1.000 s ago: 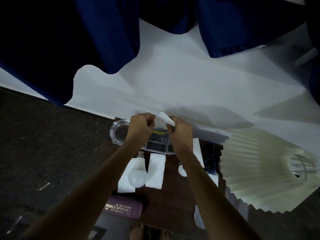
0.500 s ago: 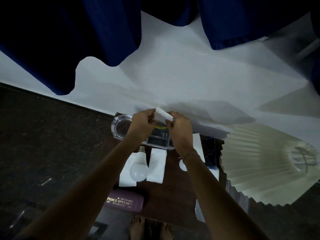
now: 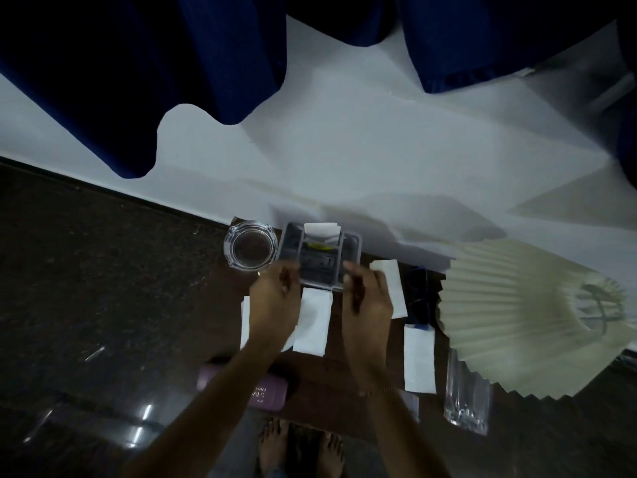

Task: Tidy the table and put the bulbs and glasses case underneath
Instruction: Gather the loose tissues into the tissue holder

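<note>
The left hand (image 3: 275,298) and right hand (image 3: 367,298) hover just short of the clear compartment box (image 3: 320,267) at the far edge of the worktop (image 3: 317,384). Both are blurred, fingers loosely bent, with nothing seen in them. The purple glasses case (image 3: 265,391) lies at the near left corner under the left forearm, and the arms hide the bulbs. The loose paper strips (image 3: 418,357) probably come next: pinch each by a short edge and stack them squarely, clear of the glass ashtray (image 3: 250,250).
</note>
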A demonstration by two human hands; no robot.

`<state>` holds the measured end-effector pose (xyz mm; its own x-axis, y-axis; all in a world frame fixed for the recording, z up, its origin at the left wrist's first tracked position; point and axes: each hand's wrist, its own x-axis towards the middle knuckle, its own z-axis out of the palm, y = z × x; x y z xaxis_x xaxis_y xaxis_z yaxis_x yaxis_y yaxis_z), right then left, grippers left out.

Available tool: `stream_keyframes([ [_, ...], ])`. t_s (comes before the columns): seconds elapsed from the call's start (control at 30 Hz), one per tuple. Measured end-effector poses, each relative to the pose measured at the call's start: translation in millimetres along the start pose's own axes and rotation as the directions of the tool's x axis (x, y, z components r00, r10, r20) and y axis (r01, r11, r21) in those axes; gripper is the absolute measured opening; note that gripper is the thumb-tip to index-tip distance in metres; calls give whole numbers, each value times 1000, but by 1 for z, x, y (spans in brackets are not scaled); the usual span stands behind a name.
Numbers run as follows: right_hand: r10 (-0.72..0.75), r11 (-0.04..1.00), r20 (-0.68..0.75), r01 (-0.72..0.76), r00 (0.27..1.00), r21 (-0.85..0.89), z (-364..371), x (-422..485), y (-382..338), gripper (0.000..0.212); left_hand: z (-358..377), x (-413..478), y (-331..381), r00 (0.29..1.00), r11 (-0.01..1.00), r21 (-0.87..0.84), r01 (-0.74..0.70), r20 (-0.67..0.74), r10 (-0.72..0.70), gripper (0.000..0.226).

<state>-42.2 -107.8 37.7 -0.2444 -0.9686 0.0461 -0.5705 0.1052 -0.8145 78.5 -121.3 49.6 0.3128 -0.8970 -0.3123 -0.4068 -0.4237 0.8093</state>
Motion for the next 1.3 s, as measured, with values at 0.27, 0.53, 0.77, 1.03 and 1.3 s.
stream_keyframes([
  [0.27, 136, 990, 247, -126, 959, -56, 10, -57, 34, 29, 21, -35, -39, 975, 985, 131, 115, 174, -137, 31],
  [0.53, 219, 964, 475, -116, 852, -237, 33, -57, 52, 42, 41, -12, -30, 871, 963, 163, 215, 414, -264, 42],
  [0.77, 144, 923, 501, 67, 853, -380, 43, -55, 61, 35, 51, -15, -35, 832, 936, 165, 312, 429, -353, 43],
  [1.03, 142, 973, 381, -59, 914, -222, 15, -66, 47, 35, 50, -31, -34, 948, 982, 111, 153, 263, -177, 35],
  [1.3, 57, 981, 395, 22, 917, -192, -20, -60, 25, 41, 15, -19, -24, 994, 997, 77, -22, 109, 14, 49],
])
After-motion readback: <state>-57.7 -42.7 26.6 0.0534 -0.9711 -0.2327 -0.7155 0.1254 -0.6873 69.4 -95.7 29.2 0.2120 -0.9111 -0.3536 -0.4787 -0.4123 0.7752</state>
